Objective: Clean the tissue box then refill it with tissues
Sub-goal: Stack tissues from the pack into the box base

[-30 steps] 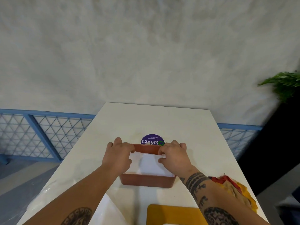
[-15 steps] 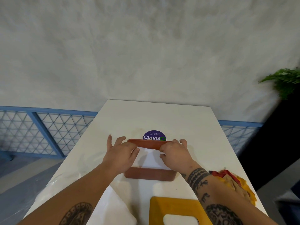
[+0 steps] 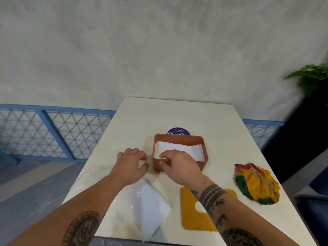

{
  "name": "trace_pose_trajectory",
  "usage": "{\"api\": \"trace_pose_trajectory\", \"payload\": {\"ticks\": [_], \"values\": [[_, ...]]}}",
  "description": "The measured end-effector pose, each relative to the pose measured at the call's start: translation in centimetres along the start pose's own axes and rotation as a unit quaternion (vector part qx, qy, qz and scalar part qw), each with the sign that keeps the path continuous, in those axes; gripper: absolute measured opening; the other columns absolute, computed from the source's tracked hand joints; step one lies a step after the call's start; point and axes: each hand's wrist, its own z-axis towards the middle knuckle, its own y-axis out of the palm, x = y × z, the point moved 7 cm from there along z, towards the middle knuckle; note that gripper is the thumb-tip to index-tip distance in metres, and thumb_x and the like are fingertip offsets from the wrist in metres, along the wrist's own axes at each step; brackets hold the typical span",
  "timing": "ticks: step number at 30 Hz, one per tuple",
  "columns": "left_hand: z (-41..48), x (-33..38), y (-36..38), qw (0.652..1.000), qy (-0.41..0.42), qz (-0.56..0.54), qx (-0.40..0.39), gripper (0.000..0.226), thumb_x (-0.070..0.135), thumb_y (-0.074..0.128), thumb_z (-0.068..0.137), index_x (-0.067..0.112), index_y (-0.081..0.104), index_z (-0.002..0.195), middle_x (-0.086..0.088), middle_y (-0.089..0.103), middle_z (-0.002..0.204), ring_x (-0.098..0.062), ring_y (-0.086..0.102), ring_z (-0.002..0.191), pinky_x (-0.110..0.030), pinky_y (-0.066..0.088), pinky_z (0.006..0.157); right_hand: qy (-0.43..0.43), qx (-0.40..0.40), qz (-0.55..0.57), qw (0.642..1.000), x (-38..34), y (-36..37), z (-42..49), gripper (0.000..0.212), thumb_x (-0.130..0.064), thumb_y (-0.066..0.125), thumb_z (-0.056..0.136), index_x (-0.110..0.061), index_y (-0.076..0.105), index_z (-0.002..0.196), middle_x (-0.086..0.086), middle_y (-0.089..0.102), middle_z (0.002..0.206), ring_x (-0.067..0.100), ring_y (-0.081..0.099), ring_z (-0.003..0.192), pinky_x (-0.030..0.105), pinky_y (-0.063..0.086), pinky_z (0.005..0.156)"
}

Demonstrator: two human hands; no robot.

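A reddish-brown tissue box [image 3: 179, 137] stands open-topped in the middle of the white table [image 3: 177, 112]. A stack of white tissues [image 3: 179, 148] lies inside it. My right hand [image 3: 179, 166] hangs over the box's near edge, its thumb and fingers curled and pinching the near left corner of the tissues. My left hand [image 3: 131, 164] is just left of the box, apart from it, fingers loosely curled and holding nothing. The box's yellow lid [image 3: 190, 215], with a slot, lies flat near me, partly under my right forearm.
A clear plastic pack of white tissues [image 3: 149, 206] lies at the near left of the table. A crumpled multicoloured cloth [image 3: 255, 183] sits at the right edge. A purple round sticker [image 3: 178, 131] is behind the box. A blue lattice fence and a plant [image 3: 310, 77] flank the table.
Both hands have come off the far part of the box and drawn back toward me. The left hand now sits beside the box; the right hand has moved to the tissues' near corner.
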Motion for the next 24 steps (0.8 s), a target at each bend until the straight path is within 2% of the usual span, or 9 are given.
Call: {"api": "trace_pose_trajectory", "payload": {"ticks": [2,4,5,6,8,10,14,19,24], "values": [[-1.6,-0.9,1.2,0.994,-0.026,-0.026,-0.099,0.03,0.057,0.059,0.086,0.04,0.065,0.11,0.018,0.06,0.118,-0.016,0.048,0.123,-0.035,0.029,0.097,0.029,-0.06,-0.011,0.998,-0.5,2.3,-1.3,0.029,-0.047,0.063,0.091,-0.027,0.071,0.11,-0.007,0.072,0.104,0.016,0.067,0.096,0.036,0.057,0.084],[-3.7,-1.9,2.6,0.981,-0.048,-0.027,-0.187,0.065,0.075,0.059,0.073,0.046,0.055,0.131,0.017,0.05,0.143,-0.017,0.035,0.14,-0.04,0.024,0.112,0.079,-0.136,-0.034,0.987,0.0,4.9,-3.0,0.039,-0.057,0.063,0.087,-0.024,0.072,0.106,-0.005,0.071,0.102,0.017,0.065,0.093,0.035,0.056,0.083],[-4.8,-2.4,3.2,0.973,-0.047,-0.017,-0.224,0.085,0.082,0.058,0.067,0.046,0.044,0.142,0.016,0.039,0.154,-0.018,0.025,0.148,-0.044,0.016,0.12,0.101,-0.166,-0.047,0.98,0.2,6.2,-4.0,0.043,-0.06,0.061,0.086,-0.023,0.071,0.106,-0.004,0.069,0.102,0.018,0.063,0.093,0.034,0.054,0.082],[-5.8,-2.7,3.9,0.968,-0.036,-0.003,-0.249,0.098,0.085,0.06,0.066,0.045,0.033,0.151,0.016,0.026,0.163,-0.018,0.013,0.154,-0.048,0.006,0.125,0.122,-0.186,-0.057,0.973,0.4,7.3,-5.0,0.045,-0.06,0.06,0.087,-0.021,0.069,0.106,-0.002,0.067,0.103,0.018,0.062,0.093,0.033,0.053,0.081],[-7.4,-3.3,5.0,0.964,-0.01,0.011,-0.266,0.111,0.083,0.064,0.069,0.043,0.014,0.159,0.017,0.002,0.169,-0.015,-0.008,0.157,-0.051,-0.011,0.124,0.151,-0.191,-0.069,0.968,0.6,8.9,-6.4,0.043,-0.056,0.059,0.089,-0.019,0.066,0.11,0.002,0.064,0.108,0.021,0.061,0.097,0.035,0.053,0.084],[-8.6,-3.6,5.5,0.964,0.009,0.009,-0.266,0.122,0.085,0.066,0.064,0.044,0.004,0.16,0.018,-0.01,0.169,-0.013,-0.017,0.155,-0.05,-0.017,0.123,0.163,-0.172,-0.066,0.969,0.6,9.6,-7.2,0.042,-0.053,0.058,0.091,-0.018,0.065,0.114,0.005,0.063,0.113,0.023,0.062,0.102,0.037,0.053,0.088],[-10.0,-4.1,6.4,0.963,0.031,0.039,-0.265,0.132,0.086,0.067,0.058,0.043,-0.004,0.16,0.016,-0.022,0.167,-0.016,-0.025,0.154,-0.051,-0.019,0.122,0.178,-0.114,-0.067,0.975,-0.1,9.6,-7.8,0.034,-0.046,0.063,0.091,-0.02,0.065,0.113,0.003,0.066,0.111,0.022,0.064,0.1,0.037,0.055,0.086],[-10.4,-4.3,6.5,0.965,0.032,0.049,-0.256,0.128,0.083,0.067,0.064,0.04,-0.004,0.161,0.011,-0.024,0.168,-0.02,-0.027,0.153,-0.053,-0.019,0.122,0.18,-0.06,-0.108,0.976,-1.1,9.3,-8.1,0.027,-0.044,0.065,0.091,-0.023,0.067,0.109,-0.001,0.066,0.106,0.019,0.062,0.097,0.037,0.054,0.088],[-10.3,-4.6,6.4,0.964,0.02,0.064,-0.257,0.126,0.084,0.065,0.067,0.039,-0.006,0.161,0.008,-0.026,0.167,-0.025,-0.028,0.153,-0.056,-0.017,0.122,0.225,-0.066,-0.08,0.969,-0.7,9.4,-8.3,0.024,-0.045,0.064,0.091,-0.023,0.066,0.101,-0.003,0.067,0.098,0.017,0.063,0.089,0.035,0.057,0.081]]}}
